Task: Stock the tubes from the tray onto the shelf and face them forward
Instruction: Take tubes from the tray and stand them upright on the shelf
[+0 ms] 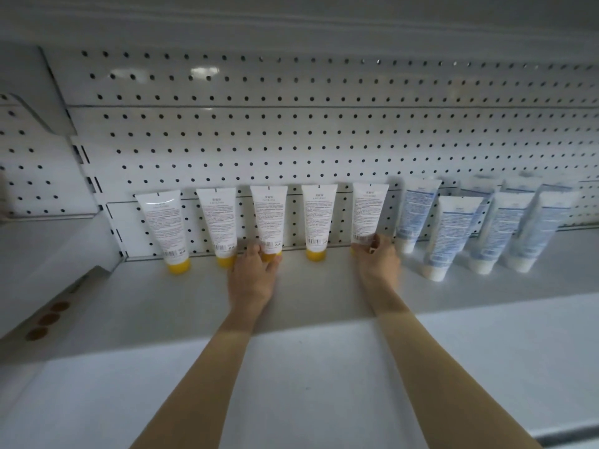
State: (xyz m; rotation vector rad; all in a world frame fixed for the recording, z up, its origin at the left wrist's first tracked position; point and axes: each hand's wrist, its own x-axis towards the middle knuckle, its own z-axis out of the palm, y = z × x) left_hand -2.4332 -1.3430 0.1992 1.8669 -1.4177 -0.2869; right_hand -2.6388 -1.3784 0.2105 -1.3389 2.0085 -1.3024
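At the shelf (pixel 324 293) back, 5 yellow-cap tubes (pixel 162 222) & several blue-print tubes (pixel 450 234) stand cap-down; left hand (pixel 254 273) grips the 3rd yellow-cap tube (pixel 268 215), right hand (pixel 377 262) the 5th yellow-cap tube (pixel 369 210), barcodes out, so facing prob. remains; tray not in view.

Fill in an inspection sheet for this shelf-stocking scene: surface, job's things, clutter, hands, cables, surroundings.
Surface: white shelf, tubes lined along its back.
Job's things: five yellow-capped tubes stand cap-down against the back, barcode sides showing; blue-printed tubes to their right, blurred.
Clutter: cardboard piece with three brown discs, far left.
Hands: left hand grips third tube at its cap; right hand pinches fifth tube at its lower end.
Cables: nothing seen.
Surroundings: white pegboard behind.
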